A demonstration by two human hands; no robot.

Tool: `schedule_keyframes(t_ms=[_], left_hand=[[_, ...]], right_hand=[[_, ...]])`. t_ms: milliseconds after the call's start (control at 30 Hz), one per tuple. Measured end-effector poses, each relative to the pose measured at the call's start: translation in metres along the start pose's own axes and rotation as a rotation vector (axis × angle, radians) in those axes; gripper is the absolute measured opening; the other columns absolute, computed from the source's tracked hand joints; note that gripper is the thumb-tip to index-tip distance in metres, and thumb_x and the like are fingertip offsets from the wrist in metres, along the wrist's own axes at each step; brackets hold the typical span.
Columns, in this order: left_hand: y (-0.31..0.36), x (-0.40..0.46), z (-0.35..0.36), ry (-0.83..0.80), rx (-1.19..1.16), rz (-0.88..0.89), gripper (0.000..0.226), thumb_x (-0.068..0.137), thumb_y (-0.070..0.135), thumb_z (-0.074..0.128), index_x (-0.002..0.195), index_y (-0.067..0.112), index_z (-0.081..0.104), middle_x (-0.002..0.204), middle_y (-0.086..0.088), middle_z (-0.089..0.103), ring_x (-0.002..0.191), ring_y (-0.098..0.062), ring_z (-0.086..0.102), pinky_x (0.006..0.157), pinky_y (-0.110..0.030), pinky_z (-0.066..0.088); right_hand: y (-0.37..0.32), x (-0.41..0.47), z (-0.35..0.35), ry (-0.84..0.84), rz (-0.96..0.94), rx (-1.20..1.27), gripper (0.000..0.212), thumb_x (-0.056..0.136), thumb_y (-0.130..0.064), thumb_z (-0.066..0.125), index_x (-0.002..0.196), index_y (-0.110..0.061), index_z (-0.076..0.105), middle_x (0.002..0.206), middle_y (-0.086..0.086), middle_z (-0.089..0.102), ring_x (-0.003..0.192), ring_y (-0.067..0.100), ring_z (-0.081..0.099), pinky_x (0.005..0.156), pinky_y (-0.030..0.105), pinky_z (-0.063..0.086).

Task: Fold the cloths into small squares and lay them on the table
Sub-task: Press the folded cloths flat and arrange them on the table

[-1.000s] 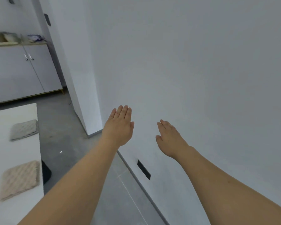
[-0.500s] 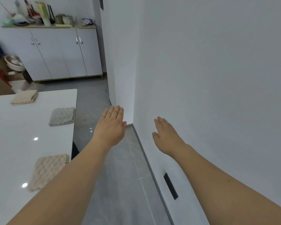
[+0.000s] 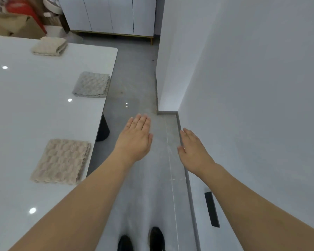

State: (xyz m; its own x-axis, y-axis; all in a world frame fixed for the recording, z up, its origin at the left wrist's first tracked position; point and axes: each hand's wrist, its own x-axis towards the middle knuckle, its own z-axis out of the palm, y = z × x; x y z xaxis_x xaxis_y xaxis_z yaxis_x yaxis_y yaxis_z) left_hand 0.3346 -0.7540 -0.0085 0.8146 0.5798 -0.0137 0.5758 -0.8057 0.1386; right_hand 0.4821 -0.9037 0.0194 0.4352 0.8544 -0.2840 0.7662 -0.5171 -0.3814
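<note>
The fingers [image 3: 140, 122] of the left hand [image 3: 134, 140] were straight and close together, holding nothing, and those of the right hand [image 3: 193, 148] lay straight too, palm turned inward, also empty; both hung in the air over the grey floor [image 3: 134, 87], off the tabletop's right edge.

Three cloths lay on the glossy white tabletop [image 3: 25, 105]. The beige waffle-textured folded cloth [image 3: 62, 162] sat nearest the person, just inside that right edge. The grey waffle-textured folded cloth [image 3: 92, 84] lay farther along the same edge, well apart from the beige one. The cream folded cloth [image 3: 50, 46] rested near the tabletop's far edge and looked thicker, folded into more layers.

Judging by the soft scalloped edges and puffed weave, these cloths would be light, limp and easy to crease, with enough grip not to slide in the fingers, though they might skate on the polished tabletop. Each would best be taken by two corners or along a folded edge, so the layers stayed together.

A white cabinet [image 3: 112, 15] stood beyond the tabletop's far edge, and black shoes [image 3: 156, 238] showed below.
</note>
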Motion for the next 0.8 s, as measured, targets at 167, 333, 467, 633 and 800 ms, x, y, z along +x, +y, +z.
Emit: schedule_keyframes(t_ms=[167, 333, 467, 633, 800], left_hand=[[-0.020, -0.003, 0.053, -0.093, -0.035, -0.044, 0.060, 0.104, 0.035, 0.021, 0.155, 0.006, 0.011, 0.163, -0.009, 0.010, 0.151, -0.023, 0.004, 0.121, -0.036, -0.003], [-0.043, -0.028, 0.064, 0.003, -0.193, -0.086, 0.063, 0.101, 0.040, 0.018, 0.154, 0.005, 0.020, 0.162, -0.009, 0.019, 0.150, -0.024, 0.011, 0.121, -0.035, -0.001], [-0.087, -0.066, 0.052, 0.092, -0.295, -0.145, 0.067, 0.099, 0.044, 0.013, 0.153, 0.006, 0.024, 0.161, -0.007, 0.022, 0.150, -0.021, 0.012, 0.121, -0.033, 0.001], [-0.158, -0.118, 0.042, 0.137, -0.354, -0.266, 0.061, 0.103, 0.042, 0.018, 0.154, 0.008, 0.021, 0.162, -0.005, 0.018, 0.151, -0.017, 0.007, 0.122, -0.034, 0.003], [-0.214, -0.155, 0.046, 0.175, -0.444, -0.392, 0.058, 0.103, 0.039, 0.021, 0.155, 0.012, 0.020, 0.162, -0.001, 0.017, 0.150, -0.009, 0.006, 0.119, -0.020, -0.003]], right_hand=[[0.005, 0.023, 0.053, -0.060, 0.025, 0.000, 0.056, 0.103, -0.023, 0.032, 0.154, -0.009, 0.012, 0.162, 0.006, 0.007, 0.149, 0.019, 0.003, 0.120, 0.028, 0.003], [-0.014, 0.028, 0.089, -0.051, 0.027, 0.130, 0.056, 0.103, -0.025, 0.033, 0.154, -0.014, 0.012, 0.162, 0.001, 0.007, 0.148, 0.013, 0.003, 0.121, 0.029, 0.003], [-0.062, 0.029, 0.124, 0.005, -0.009, 0.312, 0.055, 0.104, -0.025, 0.033, 0.154, -0.015, 0.012, 0.162, -0.003, 0.006, 0.148, 0.008, 0.002, 0.116, 0.020, 0.000], [-0.141, 0.029, 0.168, 0.020, -0.103, 0.533, 0.055, 0.104, -0.028, 0.030, 0.154, -0.018, 0.009, 0.162, -0.008, 0.004, 0.146, 0.001, 0.000, 0.115, 0.017, 0.000], [-0.198, 0.038, 0.202, 0.053, -0.195, 0.646, 0.055, 0.104, -0.034, 0.027, 0.155, -0.021, 0.009, 0.161, -0.015, 0.001, 0.144, -0.008, -0.003, 0.114, 0.011, 0.000]])
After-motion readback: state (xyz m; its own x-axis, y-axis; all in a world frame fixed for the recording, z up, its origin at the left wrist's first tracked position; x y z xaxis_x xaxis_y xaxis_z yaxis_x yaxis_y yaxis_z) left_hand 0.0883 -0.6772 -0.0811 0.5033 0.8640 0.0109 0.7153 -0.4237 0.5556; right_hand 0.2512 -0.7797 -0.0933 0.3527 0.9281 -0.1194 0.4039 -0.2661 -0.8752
